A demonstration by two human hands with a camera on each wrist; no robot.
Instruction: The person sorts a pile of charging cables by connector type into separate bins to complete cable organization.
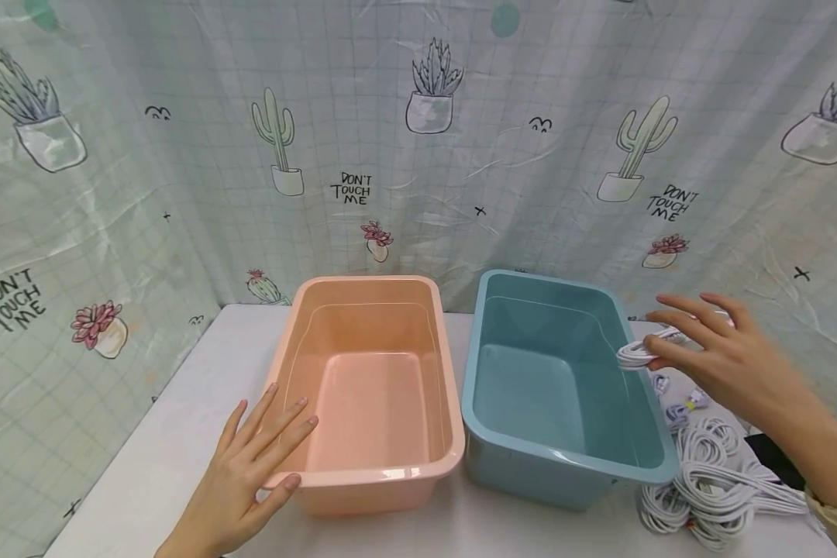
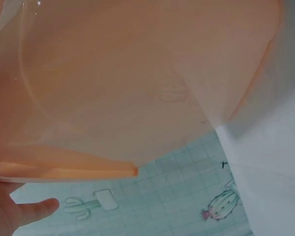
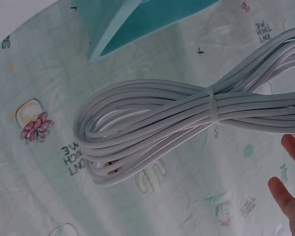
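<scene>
My right hand (image 1: 732, 356) pinches a bundle of white cable (image 1: 635, 355) between thumb and fingers, above the right rim of the blue basin (image 1: 530, 469). In the right wrist view the cable (image 3: 147, 115) is coiled in long loops and bound at its middle by a thin tie. To the left stands a peach basin (image 1: 384, 476). My left hand (image 1: 244, 473) lies at its left front rim with fingers spread and straight. The left wrist view shows the outside of the peach basin (image 2: 113, 88) and part of that hand.
Several coiled white cables (image 1: 718, 480) lie heaped to the right of the blue basin, with a black object (image 1: 774, 461) partly under my right forearm. Both basins stand on a white table (image 1: 181, 411). Behind hangs a cactus-patterned curtain (image 1: 390, 155).
</scene>
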